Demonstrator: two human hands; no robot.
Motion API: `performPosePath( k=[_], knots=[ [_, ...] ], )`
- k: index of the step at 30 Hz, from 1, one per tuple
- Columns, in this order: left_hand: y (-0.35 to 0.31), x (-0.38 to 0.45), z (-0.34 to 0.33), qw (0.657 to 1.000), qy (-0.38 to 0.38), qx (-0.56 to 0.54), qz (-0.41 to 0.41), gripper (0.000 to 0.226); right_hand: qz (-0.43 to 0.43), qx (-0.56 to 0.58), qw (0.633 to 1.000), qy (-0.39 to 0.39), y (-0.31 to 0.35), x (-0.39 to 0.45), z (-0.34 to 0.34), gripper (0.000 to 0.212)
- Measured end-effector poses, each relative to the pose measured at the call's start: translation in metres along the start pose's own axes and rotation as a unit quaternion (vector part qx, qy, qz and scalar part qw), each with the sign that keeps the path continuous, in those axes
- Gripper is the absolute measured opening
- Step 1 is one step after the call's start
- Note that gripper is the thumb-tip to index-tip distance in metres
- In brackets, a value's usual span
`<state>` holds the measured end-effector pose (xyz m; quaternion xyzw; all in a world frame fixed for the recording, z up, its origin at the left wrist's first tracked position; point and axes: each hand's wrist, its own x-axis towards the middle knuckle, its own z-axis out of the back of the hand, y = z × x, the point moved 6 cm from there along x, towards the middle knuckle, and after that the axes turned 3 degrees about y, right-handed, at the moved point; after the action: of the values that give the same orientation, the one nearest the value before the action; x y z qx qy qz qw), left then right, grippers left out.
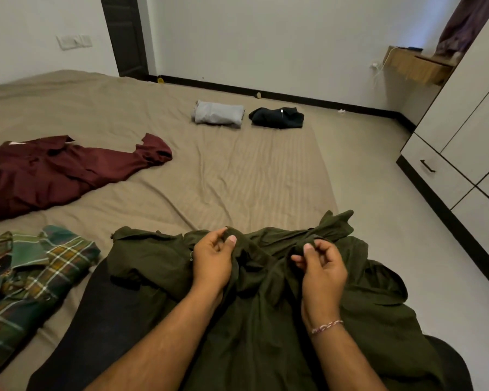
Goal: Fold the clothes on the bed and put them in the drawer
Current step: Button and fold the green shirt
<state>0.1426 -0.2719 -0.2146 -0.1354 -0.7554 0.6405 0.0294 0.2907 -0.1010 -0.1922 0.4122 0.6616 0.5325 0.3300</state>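
Observation:
A crumpled olive-green shirt lies across my lap at the near edge of the bed. My left hand pinches a fold of its cloth near the top. My right hand pinches another fold a little to the right. A maroon shirt lies spread out at the left. At the near left sits a green plaid shirt, loosely bunched. Two folded garments, one grey and one black, rest side by side at the far side of the bed.
A white wardrobe with drawers and dark handles stands on the right, across a strip of floor. A small wooden shelf hangs on the far wall beside it. A dark door frame is at the far left.

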Motion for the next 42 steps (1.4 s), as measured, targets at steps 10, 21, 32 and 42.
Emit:
performPosePath(
  k=[10,21,32,42],
  knots=[
    [-0.029,-0.02,0.008,0.959,-0.041,0.184,-0.211,0.03,0.291,-0.242,0.926,-0.012,0.063,-0.007,0.016,0.012],
    [-0.032,-0.019,0.016,0.949,-0.077,0.228,-0.201,0.017,0.007,-0.171,0.985,-0.014,0.029,-0.001,0.031,0.003],
    [-0.018,-0.061,-0.022,0.892,0.064,0.298,-0.335,0.021,0.002,-0.089,0.995,0.041,0.006,-0.056,-0.008,0.017],
    [-0.016,-0.064,-0.027,0.894,0.092,0.293,-0.325,0.025,-0.066,0.003,0.997,0.048,-0.023,-0.052,-0.008,0.017]
  ],
)
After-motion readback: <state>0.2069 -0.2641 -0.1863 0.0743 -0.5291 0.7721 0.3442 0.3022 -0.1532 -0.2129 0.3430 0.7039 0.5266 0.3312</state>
